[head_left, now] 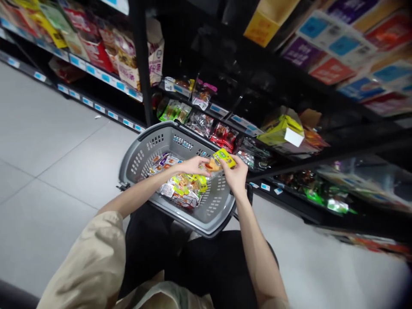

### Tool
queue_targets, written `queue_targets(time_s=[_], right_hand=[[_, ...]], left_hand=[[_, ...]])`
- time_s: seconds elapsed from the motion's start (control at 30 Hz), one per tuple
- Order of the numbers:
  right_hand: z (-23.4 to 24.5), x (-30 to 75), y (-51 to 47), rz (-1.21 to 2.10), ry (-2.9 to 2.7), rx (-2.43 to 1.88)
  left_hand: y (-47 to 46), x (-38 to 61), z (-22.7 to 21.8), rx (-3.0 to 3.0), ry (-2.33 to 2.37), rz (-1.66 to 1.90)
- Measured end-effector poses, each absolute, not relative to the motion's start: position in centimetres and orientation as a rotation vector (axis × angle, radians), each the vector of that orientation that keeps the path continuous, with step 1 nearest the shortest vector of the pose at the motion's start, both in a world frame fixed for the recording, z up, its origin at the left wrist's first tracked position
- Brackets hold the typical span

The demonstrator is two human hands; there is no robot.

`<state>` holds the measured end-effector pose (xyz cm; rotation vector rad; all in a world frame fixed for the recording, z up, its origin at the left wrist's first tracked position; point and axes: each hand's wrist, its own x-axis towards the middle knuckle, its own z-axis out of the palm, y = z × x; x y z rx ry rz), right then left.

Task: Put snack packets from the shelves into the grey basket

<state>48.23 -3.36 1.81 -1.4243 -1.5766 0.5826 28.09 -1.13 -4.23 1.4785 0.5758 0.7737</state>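
Note:
A small yellow-green snack packet (225, 158) with a clear, orange-brown lower part is held between both hands above a grey shopping basket (220, 206). My left hand (197, 165) pinches its lower left end. On the upper right, my right hand (235, 171) has its fingers closed round the printed end. Beneath the hands, the basket holds a pile of snack packets (183, 184), some yellow, others silver with orange and purple print. My left forearm crosses over the basket and covers part of the pile.
Black shelving (143, 64) stands just beyond the basket. Low shelf bins hold red packets (223, 136) and green packets (175, 110). A yellow-green open carton (281, 131) sits to the right. Bagged snacks (93, 43) line the left shelf. Grey floor tiles (48, 141) lie at left.

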Motion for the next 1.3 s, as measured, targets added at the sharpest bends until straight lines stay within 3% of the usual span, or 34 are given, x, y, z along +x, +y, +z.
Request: queue_targets(time_s=[0.3, 0.63, 0.97, 1.17, 1.3], right_hand=[[2.4, 47.4, -2.4, 0.811, -1.351, -1.3], [2.4, 47.6, -1.7, 0.827, -1.319, -1.301], [2.4, 48.5, -1.5, 0.863, -1.177, -1.319], [3.7, 47.5, -2.1, 1.194, -1.078, -1.217], [4.1, 47.4, -2.2, 1.225, -0.996, -1.229]], left_hand=[[-3.1, 28.8, -2.5, 1.549, 0.806, 0.952], [-2.2, 28.4, -4.5, 1.632, 0.797, 1.147], [-2.3, 27.6, -4.4, 2.281, 0.765, 1.316], [-2.4, 28.5, -4.5, 1.525, 0.919, 1.335], [-2.1, 28.8, -4.2, 0.99, 0.775, 1.226]])
